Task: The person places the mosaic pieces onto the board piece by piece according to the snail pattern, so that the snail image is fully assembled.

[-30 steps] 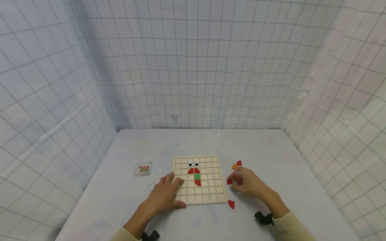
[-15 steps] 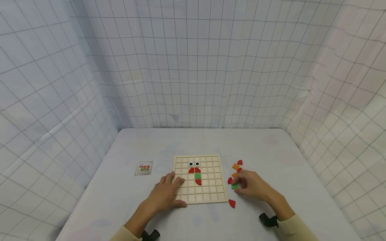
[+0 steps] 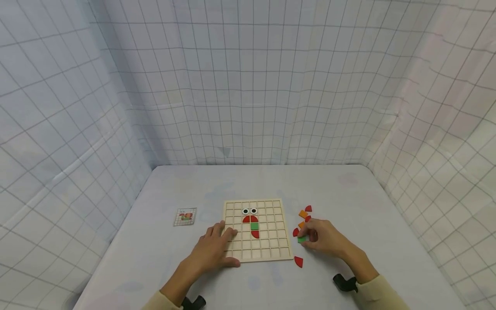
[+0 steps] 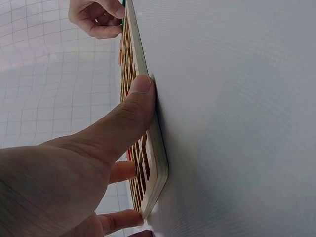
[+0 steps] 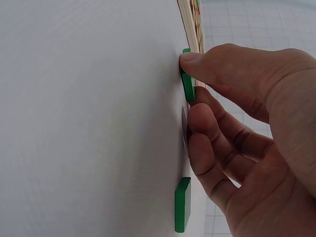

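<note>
My left hand (image 3: pixel 213 249) rests on the left side of a wooden grid board (image 3: pixel 276 254), its thumb at the near edge and its fingers spread over the left rim. On the board sit two eye pieces (image 3: pixel 249 211), two red quarter-circle pieces (image 3: pixel 250 219), a green square tile (image 3: pixel 254 226) and a red quarter circle (image 3: pixel 255 234) below it. Right of the board, my right hand (image 3: pixel 323 237) pinches another green square tile (image 5: pixel 188 88) between thumb and index finger, close over the table. A further green tile (image 5: pixel 182 205) lies beside that hand in the right wrist view.
Orange tiles (image 3: pixel 303 214) and red quarter circles (image 3: pixel 308 208) lie right of the board, partly behind the right hand. A lone red quarter circle (image 3: pixel 299 261) is by the board's near right corner. A small picture card (image 3: pixel 185 216) lies to the left.
My right hand has drawn slightly right and nearer, uncovering an orange piece and more of the green tile at its fingertips. The left hand stays on the board.
</note>
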Action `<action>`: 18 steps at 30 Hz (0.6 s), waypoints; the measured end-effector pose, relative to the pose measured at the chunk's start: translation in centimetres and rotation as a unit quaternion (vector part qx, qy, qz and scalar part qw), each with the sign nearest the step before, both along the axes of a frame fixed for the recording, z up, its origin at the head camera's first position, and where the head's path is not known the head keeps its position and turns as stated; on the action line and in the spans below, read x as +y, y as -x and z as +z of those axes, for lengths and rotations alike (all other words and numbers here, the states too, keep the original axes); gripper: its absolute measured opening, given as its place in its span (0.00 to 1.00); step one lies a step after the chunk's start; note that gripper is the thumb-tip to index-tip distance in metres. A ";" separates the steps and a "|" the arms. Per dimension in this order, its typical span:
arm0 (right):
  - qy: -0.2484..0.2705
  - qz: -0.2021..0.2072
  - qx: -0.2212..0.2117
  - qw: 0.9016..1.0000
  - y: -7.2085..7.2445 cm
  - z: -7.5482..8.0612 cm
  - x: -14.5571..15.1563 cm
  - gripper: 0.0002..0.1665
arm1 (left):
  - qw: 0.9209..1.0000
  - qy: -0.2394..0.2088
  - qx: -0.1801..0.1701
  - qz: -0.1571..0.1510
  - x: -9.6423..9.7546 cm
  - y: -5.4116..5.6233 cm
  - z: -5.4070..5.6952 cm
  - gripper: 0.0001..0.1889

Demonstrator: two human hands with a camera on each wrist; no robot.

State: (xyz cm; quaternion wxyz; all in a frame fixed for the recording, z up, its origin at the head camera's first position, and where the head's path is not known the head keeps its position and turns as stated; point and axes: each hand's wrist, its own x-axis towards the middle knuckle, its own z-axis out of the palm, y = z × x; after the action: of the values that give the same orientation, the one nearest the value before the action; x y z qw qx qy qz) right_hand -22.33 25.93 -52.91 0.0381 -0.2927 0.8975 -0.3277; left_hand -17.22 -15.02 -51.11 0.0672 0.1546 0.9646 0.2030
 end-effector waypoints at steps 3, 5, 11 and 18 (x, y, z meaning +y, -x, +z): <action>-0.005 -0.001 -0.001 1.000 0.0 0.0 -0.1 0.13 | 1.000 -0.003 0.000 0.000 0.0 -0.1 0.1 0.48; -0.009 -0.002 -0.001 1.000 0.0 0.0 -0.1 0.13 | 1.000 -0.004 0.001 0.000 0.0 -0.1 0.1 0.48; -0.009 -0.003 -0.002 1.000 0.0 0.1 0.0 0.13 | 1.000 -0.005 0.001 0.002 0.0 -0.2 0.2 0.48; -0.012 -0.004 0.010 1.000 0.0 0.7 -0.2 0.16 | 1.000 -0.001 0.004 0.001 -0.1 -0.2 0.0 0.48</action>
State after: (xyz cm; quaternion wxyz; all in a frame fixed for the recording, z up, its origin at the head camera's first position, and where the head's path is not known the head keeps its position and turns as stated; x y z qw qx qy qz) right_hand -22.31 25.76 -52.24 0.0312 -0.2920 0.9030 -0.3137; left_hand -16.99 -15.11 -51.13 0.0631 0.1549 0.9646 0.2038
